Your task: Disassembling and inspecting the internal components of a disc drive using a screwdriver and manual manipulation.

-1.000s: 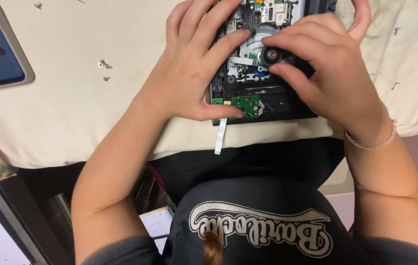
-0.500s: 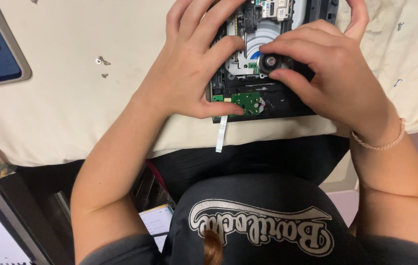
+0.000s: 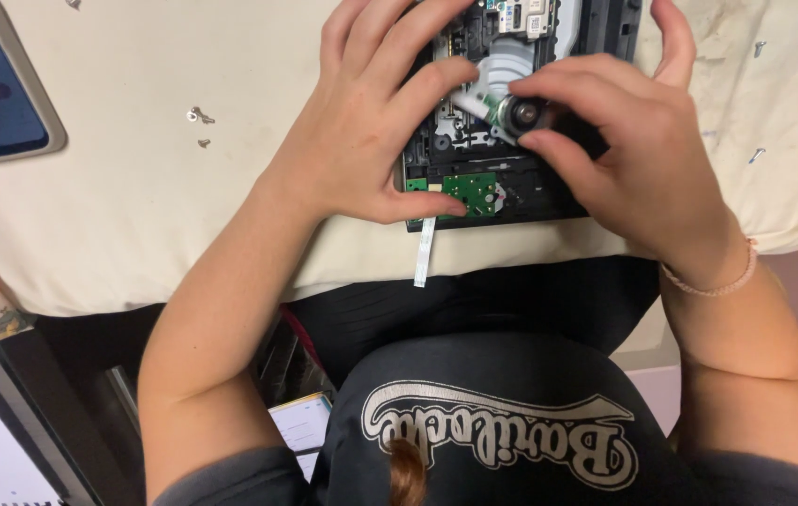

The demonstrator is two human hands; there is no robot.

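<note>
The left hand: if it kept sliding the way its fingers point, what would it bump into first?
Probably the small round metal part that the right hand pinches. The left hand lies on the opened black drive, fingers pointing toward it. Depth is hard to judge.

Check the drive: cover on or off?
Off. The black drive lies open on the table: green circuit board, white ribbon cable and round motor are bare.
</note>
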